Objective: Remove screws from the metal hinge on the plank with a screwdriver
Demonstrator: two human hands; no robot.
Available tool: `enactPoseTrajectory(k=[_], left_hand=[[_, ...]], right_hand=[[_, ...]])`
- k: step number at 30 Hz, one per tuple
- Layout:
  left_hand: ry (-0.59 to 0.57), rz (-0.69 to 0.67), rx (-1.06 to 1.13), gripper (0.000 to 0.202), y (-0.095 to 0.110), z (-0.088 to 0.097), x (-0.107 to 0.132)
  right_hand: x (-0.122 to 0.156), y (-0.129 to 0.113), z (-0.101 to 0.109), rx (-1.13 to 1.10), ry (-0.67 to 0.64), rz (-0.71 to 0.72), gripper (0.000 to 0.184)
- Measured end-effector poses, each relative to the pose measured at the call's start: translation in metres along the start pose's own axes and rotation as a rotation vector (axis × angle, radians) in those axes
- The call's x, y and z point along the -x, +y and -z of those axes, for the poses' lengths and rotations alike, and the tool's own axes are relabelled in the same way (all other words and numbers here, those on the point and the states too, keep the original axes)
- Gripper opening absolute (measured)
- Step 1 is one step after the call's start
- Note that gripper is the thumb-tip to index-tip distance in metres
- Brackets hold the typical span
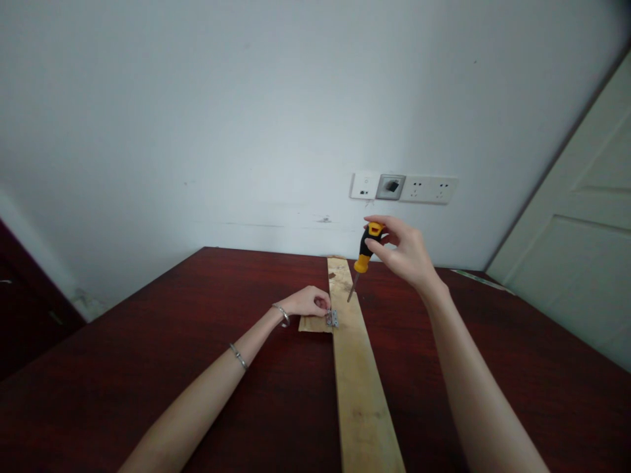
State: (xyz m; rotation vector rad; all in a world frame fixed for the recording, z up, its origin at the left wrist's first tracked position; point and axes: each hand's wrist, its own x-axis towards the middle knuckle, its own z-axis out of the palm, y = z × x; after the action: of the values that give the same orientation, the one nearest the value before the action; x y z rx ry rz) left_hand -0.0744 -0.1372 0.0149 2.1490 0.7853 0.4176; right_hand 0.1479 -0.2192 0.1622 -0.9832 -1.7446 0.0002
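Observation:
A yellow-and-black screwdriver (364, 248) is gripped in my right hand (401, 246), its shaft slanting down and its tip just above the long wooden plank (359, 368). My left hand (310, 301) has its fingers pinched together at the metal hinge (332, 318). Whether a small screw is between those fingertips I cannot make out. The hinge lies across the joint between the plank and a short piece of wood (314, 324) on the plank's left, which my left hand partly covers.
The dark red wooden table (236, 276) carries the plank and reaches to the white wall. Sockets and switches (428, 189) are set in the wall above its far edge. A white panelled door (582, 217) stands at the right. A thin flat strip (483, 281) lies at the table's far right.

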Motion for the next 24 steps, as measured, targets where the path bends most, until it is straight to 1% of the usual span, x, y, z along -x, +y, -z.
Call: enactPoseTrajectory(k=[8, 13, 16, 24], left_hand=[[-0.002, -0.007, 0.004, 0.009, -0.001, 0.000, 0.000], [-0.011, -0.015, 0.015, 0.010, -0.003, 0.001, -0.001], [-0.005, -0.028, 0.013, 0.011, -0.005, 0.001, -0.001], [0.006, -0.015, 0.023, 0.007, -0.003, -0.001, -0.001]], right_hand=[[0.001, -0.002, -0.011, -0.092, -0.140, -0.038, 0.036], [0.002, -0.003, -0.016, -0.090, -0.279, -0.046, 0.034], [0.004, -0.004, -0.019, -0.086, -0.340, -0.050, 0.034], [0.005, -0.002, -0.021, -0.052, -0.378, -0.059, 0.032]])
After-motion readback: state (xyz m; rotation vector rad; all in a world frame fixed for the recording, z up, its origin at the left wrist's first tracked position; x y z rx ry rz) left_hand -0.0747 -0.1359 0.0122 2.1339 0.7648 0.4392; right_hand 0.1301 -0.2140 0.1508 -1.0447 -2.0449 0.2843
